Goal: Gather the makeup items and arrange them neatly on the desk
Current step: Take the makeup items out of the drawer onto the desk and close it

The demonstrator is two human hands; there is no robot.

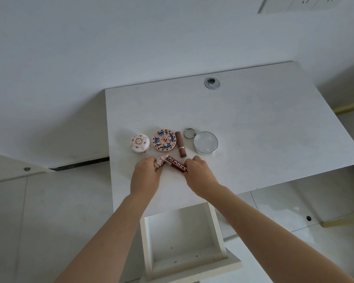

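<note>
"Head view, biggest first: what lies where?"

"White desk [253,119]; its open drawer [192,264] below the near edge; left hand [146,174] and right hand [198,174] over the near part; behind them a row: round silver mirror [205,142], blue-and-gold compact [164,140], white floral jar [139,143], brown lipstick [180,144]; then a brown lettered tube [176,165], its near end pinched by the right hand; a key ring [189,133] just beside the mirror; lastly a small pale item [159,161], unidentifiable, with the left fingers curled round it."

"What could go wrong?"

"The tube lies askew, near the lipstick's foot; swung carelessly, it might knock the lipstick rolling and spoil the row; the jar sits nearest the left edge, so a shove could send it off."
</note>
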